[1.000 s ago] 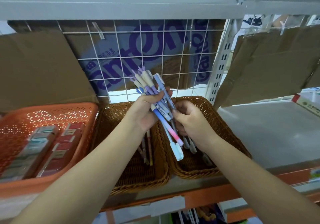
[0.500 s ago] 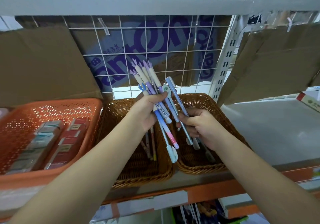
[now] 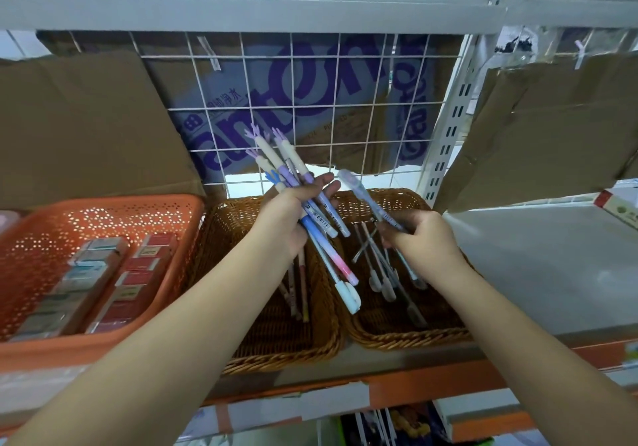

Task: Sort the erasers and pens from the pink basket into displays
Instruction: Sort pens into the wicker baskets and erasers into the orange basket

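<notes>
Grey shelf (image 3: pixel 552 273), wire grid (image 3: pixel 291 109) backing, left hand (image 3: pixel 290 214) gripping pen bundle (image 3: pixel 321 228), right hand (image 3: pixel 421 238) pinching single pen (image 3: pixel 359 190)

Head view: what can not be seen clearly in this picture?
- Boxes in orange basket: labels blurred, head view.
- Pens in left wicker basket: partly hidden by left hand, head view.
- Right hand: fingertips curled under it, head view.

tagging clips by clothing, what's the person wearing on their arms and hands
The left forearm and right forearm are bare to the frame edge, no sleeves. The left hand and right hand wear no gloves; no watch, bracelet or ring is visible.
</notes>
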